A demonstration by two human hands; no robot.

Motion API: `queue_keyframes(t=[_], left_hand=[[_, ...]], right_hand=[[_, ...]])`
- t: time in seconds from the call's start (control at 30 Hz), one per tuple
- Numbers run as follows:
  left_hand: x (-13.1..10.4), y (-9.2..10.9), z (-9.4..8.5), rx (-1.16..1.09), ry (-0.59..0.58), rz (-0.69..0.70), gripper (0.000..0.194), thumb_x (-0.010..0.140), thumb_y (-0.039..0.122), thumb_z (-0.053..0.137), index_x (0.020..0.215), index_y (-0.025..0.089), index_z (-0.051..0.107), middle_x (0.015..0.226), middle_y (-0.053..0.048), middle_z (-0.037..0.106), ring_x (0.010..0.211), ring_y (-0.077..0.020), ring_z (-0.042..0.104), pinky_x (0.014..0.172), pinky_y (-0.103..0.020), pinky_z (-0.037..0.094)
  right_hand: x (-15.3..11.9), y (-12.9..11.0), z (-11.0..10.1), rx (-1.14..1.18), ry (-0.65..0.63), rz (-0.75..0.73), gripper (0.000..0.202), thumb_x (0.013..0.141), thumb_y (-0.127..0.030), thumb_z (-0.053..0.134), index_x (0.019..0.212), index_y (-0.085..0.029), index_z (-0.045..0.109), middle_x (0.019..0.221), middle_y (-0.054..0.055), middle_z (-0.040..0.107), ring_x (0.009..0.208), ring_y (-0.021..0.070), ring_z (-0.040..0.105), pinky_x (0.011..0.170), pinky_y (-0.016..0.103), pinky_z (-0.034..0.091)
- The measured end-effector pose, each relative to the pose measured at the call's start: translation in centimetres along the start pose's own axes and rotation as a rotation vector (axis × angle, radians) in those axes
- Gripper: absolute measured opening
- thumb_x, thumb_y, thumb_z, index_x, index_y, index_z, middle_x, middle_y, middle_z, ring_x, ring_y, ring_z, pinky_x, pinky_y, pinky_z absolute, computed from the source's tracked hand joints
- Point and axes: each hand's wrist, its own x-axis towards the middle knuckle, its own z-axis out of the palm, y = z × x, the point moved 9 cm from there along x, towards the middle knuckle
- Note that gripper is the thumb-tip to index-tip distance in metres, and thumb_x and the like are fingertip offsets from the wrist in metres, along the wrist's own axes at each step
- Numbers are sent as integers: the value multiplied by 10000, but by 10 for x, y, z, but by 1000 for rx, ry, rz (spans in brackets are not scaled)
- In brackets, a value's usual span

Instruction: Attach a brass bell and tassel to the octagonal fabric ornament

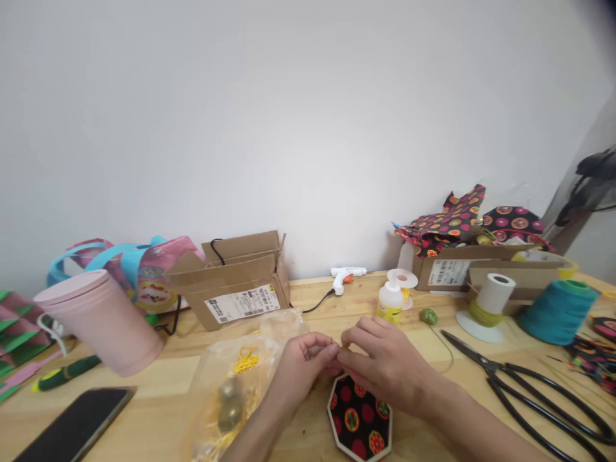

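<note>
My left hand (308, 362) and my right hand (382, 366) meet fingertip to fingertip above the table. Both are pinched closed, and whatever lies between the fingers is too small to make out. Just below them lies an octagonal piece (360, 420) with a pale rim and black fabric printed with round red and orange motifs. Its upper edge is partly hidden by my hands. Left of my left hand sits a clear plastic bag (202, 378) with yellow cords (246, 360) and brass-coloured bells or balls (230, 410).
Large black-handled scissors (491, 369) lie at right, near a teal thread cone (558, 311) and a white spool (495, 298). A glue bottle (390, 300) and glue gun (344, 278) are behind my hands. Cardboard box (235, 282), pink tumbler (101, 321) and phone (77, 423) occupy the left.
</note>
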Motion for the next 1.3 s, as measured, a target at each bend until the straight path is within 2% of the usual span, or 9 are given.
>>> queue_keyframes(t=[0.23,0.43,0.6,0.7,0.83,0.93,1.1,1.3], left_hand=[[2,-3,-2,-24,21,-16,208,622,283,682,678,107,588,584,-8,633,579,-109,589,610,-221,482],[4,-5,-7,-86,15,-14,198,655,286,657,701,108,582,625,-40,648,604,-143,613,612,-241,476],[1,-2,-11,-161,48,-5,144,682,255,638,700,124,582,687,-31,645,675,-136,618,664,-226,471],[-1,-3,-10,-204,52,-35,121,685,238,638,701,130,586,735,-37,647,716,-136,619,674,-217,473],[-2,-5,-9,-204,63,-57,122,678,231,647,698,119,603,734,-54,657,726,-142,622,713,-237,477],[-1,-4,-7,-194,62,-39,138,667,238,658,704,110,619,719,-66,669,717,-144,623,735,-251,475],[1,0,-3,-165,50,-5,171,606,241,700,691,103,648,677,-61,680,661,-141,621,728,-254,469],[2,5,3,-25,74,43,211,563,285,714,682,112,689,593,-43,679,588,-144,606,601,-214,462]], right_hand=[[-2,-1,10,-1,-16,-31,152,823,-176,436,716,-176,543,730,12,546,650,132,409,562,275,287],[-2,0,11,145,23,28,141,817,-183,449,712,-184,542,722,7,569,632,123,427,543,245,315],[-2,-3,10,320,-28,52,91,778,-189,476,731,-184,553,765,32,573,693,142,464,590,268,348],[-4,7,4,445,59,130,100,767,-208,492,690,-183,550,745,33,565,685,147,470,597,280,361],[-10,32,1,504,217,360,119,782,-185,477,712,-181,573,714,37,539,684,152,481,609,287,384],[-12,40,7,525,229,473,104,772,-183,499,784,-193,602,756,41,541,737,162,493,646,298,402],[-9,38,13,505,228,518,111,735,-203,550,817,-208,625,781,41,555,748,175,490,651,315,403],[-9,37,16,464,235,571,118,696,-152,572,752,-222,648,728,30,566,696,175,484,618,315,394]])
